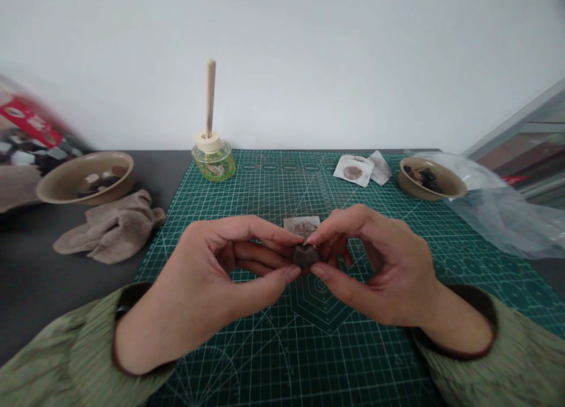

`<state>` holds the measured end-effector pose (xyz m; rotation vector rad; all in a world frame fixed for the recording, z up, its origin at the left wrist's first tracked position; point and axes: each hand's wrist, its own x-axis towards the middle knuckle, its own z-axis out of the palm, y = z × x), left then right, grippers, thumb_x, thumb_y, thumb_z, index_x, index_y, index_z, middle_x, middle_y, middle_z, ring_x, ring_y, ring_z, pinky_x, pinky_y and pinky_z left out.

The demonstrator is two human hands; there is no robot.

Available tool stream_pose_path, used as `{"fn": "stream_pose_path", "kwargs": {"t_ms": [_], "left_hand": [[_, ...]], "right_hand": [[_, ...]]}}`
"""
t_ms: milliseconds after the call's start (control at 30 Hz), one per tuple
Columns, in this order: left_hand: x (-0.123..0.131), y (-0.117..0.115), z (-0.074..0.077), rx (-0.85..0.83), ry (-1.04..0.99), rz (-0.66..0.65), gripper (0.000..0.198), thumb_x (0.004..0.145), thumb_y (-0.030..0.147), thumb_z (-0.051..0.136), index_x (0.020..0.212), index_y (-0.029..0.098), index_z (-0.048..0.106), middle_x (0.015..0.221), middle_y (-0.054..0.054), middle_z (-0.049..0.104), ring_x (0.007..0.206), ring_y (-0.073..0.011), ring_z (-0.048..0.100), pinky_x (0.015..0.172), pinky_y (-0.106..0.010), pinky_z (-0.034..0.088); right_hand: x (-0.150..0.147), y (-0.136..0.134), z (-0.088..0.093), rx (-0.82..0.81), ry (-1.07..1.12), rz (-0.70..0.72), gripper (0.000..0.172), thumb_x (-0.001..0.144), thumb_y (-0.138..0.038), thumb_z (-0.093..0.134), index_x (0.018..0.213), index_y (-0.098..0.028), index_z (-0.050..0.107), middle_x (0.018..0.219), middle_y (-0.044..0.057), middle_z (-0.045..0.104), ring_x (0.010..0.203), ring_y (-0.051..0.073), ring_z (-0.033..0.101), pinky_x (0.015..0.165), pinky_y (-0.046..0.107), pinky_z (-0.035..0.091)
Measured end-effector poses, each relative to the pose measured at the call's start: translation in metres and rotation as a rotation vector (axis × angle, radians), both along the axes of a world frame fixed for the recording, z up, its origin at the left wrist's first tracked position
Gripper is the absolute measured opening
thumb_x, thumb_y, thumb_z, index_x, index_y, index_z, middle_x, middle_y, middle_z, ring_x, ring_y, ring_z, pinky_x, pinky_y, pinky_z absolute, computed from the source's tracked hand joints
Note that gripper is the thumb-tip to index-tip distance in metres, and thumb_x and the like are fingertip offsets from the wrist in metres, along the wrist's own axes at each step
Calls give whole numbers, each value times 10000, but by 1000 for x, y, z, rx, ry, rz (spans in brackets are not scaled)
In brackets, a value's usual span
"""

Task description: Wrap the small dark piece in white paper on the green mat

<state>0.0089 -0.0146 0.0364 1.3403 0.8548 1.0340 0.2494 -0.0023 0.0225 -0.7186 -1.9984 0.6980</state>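
A small dark stone (305,255) is held up in front of me, over the green cutting mat (247,348). My left hand (233,265) grips its left side between thumb and fingers. From the right, my right hand (375,265) pinches the same stone, its fingertips nearly meeting those of the left. Just behind the hands lies a whitish square pad (302,223) with a brownish smudge, partly covered by the fingers. The stone's far side is hidden.
A bowl (57,183) of stones and a crumpled brown cloth (117,230) lie left. A reed diffuser (214,159) stands at the mat's back. Back right are stained white pads (353,170), a second bowl (454,189) of dark pieces and clear plastic (507,212).
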Motion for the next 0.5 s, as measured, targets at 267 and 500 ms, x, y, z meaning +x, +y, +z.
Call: {"fn": "stream_pose_path", "kwargs": {"t_ms": [267, 500], "left_hand": [[0, -1, -2, -8, -2, 1, 323, 809, 11, 923, 1009, 265, 921, 923, 54, 940, 780, -148, 918, 773, -106, 711], [-3, 0, -2, -14, 2, -3, 303, 811, 27, 956, 994, 267, 930, 916, 45, 940, 797, -142, 919, 766, -73, 687]], "right_hand": [[-2, 1, 2, 10, -8, 2, 238, 966, -148, 846, 1143, -236, 714, 895, -36, 813, 672, 98, 753, 608, 220, 608], [0, 2, -2, 19, 10, 16, 247, 965, -133, 860, 1159, -218, 732, 903, -39, 817, 681, 86, 750, 624, 204, 609]]}}
